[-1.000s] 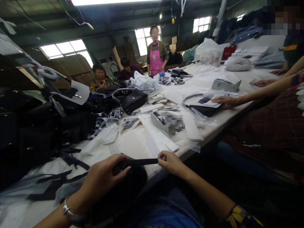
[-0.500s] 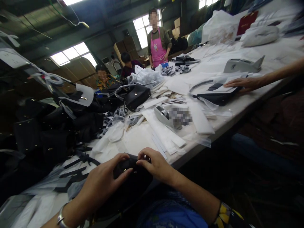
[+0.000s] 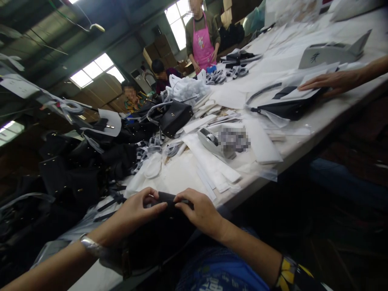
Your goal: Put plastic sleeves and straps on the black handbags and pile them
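A black bag [image 3: 157, 238] rests against the near edge of the white table [image 3: 321, 121], partly in my lap. My left hand [image 3: 138, 214] and my right hand [image 3: 198, 212] meet at its top edge. Both pinch a folded black strap [image 3: 168, 199] between thumb and fingers. A silver bracelet [image 3: 89, 245] sits on my left wrist. How the strap joins the bag is hidden under my fingers.
A tape dispenser [image 3: 212, 141] and white paper strips [image 3: 212, 169] lie just beyond my hands. Black bags [image 3: 75, 169] pile up at the left. A neighbour's hand [image 3: 325, 83] presses on a black bag [image 3: 285, 107] at the right. A person in a pink apron [image 3: 201, 40] stands at the far end.
My right hand let the stretched strap fold in and came left to meet my left hand at the bag's top. The view tilted down and left.
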The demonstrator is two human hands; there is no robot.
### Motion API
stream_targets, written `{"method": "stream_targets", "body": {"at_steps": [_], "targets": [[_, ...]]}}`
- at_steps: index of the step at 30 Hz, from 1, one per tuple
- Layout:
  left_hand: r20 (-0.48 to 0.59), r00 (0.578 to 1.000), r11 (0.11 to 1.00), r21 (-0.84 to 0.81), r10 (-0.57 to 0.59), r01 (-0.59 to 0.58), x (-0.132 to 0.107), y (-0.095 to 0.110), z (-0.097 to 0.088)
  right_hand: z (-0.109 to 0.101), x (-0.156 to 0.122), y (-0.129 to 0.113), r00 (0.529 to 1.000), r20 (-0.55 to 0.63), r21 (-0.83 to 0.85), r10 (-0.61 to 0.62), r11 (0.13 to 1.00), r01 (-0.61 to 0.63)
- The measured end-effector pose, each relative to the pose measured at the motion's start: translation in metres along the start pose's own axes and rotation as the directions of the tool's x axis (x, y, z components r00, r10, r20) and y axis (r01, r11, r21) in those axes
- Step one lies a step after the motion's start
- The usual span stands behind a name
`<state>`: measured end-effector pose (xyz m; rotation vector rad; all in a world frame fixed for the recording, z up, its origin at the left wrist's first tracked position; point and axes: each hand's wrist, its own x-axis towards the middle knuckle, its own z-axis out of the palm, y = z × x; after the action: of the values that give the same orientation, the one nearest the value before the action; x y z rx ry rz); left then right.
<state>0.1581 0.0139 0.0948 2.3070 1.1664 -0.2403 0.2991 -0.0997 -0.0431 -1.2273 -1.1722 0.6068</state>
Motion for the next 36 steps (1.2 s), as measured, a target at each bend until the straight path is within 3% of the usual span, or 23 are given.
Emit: {"method": "stream_targets", "body": {"at_steps": [4,8,17,28,36], "targets": [[0.150,0.971,0.951,-0.224,-0.184,0.215,-0.001,-0.006,-0.001,0.005,-0.001,-0.002,0.996,0.001,0.045,0.085,0.995,-0.085],[0.217,0.959,0.955,-0.197,-0.180,0.224,-0.004,-0.004,-0.007,0.011,-0.002,-0.005,0.984,0.047,0.103,0.172,0.979,-0.176],[0.127,0.976,0.984,-0.003,-0.178,0.180,-0.003,0.011,-0.008,0.018,-0.003,-0.007,0.971,0.084,0.138,0.223,0.963,-0.233],[0.039,0.993,0.993,-0.026,-0.111,0.112,-0.008,0.020,0.005,0.019,-0.002,-0.002,0.948,0.162,0.266,0.273,0.913,-0.309],[0.047,0.992,0.992,-0.012,-0.121,0.122,-0.006,0.029,0.001,0.013,0.000,0.000,0.941,0.188,0.343,0.281,0.879,-0.331]]}}
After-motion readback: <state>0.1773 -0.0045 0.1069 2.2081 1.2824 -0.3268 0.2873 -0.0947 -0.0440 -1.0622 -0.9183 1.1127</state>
